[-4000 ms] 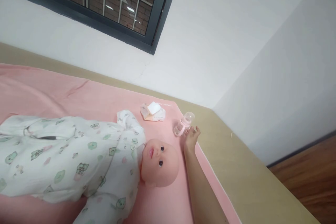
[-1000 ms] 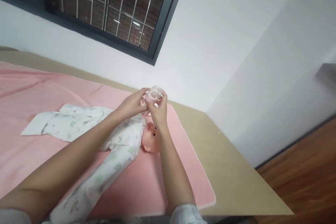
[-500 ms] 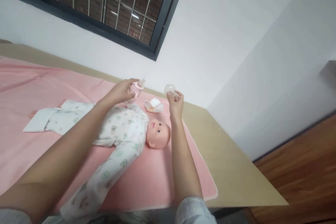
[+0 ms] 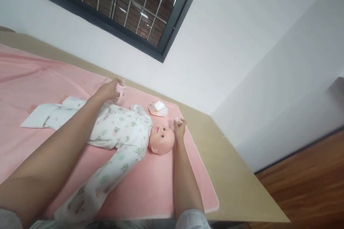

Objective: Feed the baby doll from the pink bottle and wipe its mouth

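Note:
My left hand (image 4: 109,90) is closed around a pink baby bottle (image 4: 120,88) with a clear teat, held beyond the doll's body. In my right hand (image 4: 180,129) is a clear bottle cap (image 4: 177,120), low over the blanket beside the doll's head; I cannot tell whether it touches the cloth. Between the hands lies a baby doll (image 4: 162,138) on its back, dressed in a white printed outfit (image 4: 120,128). One long sleeve stretches toward me. My left forearm passes over the doll's lower body and hides part of it.
A pink blanket (image 4: 150,186) covers much of the wooden table (image 4: 228,171). Beyond the doll lies a small packet of wipes (image 4: 158,108). A white wall (image 4: 193,75) with a barred window (image 4: 134,7) rises behind the table.
My left hand has moved left with the bottle, away from the cap. My right hand has lowered the cap toward the blanket by the doll's head.

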### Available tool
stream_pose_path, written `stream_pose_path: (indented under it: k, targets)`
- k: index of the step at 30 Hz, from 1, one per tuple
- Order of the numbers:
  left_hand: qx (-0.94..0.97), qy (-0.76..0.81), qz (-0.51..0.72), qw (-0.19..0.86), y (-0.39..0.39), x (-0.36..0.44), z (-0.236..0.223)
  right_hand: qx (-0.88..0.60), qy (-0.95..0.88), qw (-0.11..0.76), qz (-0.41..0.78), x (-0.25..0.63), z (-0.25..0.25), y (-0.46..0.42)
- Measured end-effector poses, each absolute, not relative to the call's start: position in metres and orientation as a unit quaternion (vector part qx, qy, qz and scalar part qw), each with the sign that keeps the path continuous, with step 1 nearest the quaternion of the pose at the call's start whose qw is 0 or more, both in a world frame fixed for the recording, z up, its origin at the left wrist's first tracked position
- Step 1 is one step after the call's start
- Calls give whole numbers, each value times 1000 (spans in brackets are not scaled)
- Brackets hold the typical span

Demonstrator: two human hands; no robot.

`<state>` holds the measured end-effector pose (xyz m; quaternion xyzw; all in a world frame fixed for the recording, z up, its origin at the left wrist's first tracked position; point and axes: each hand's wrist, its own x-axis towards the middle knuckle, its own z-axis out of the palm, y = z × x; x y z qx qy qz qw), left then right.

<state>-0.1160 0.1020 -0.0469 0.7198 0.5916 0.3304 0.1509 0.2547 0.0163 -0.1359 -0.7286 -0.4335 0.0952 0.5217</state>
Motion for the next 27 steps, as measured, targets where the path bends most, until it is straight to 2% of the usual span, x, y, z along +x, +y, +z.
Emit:
stream_pose_path:
  k: [8, 16, 27]
  targets:
    - [734, 605, 266, 153, 108, -116, -58, -731, -474, 487, 59, 247, -144, 9]
    - [719, 639, 226, 156, 111, -116, -62, -758, -443, 472, 77, 255, -154, 11]
    - [725, 617, 276, 133, 131, -126, -88, -764, -461, 444, 81, 263, -160, 14]
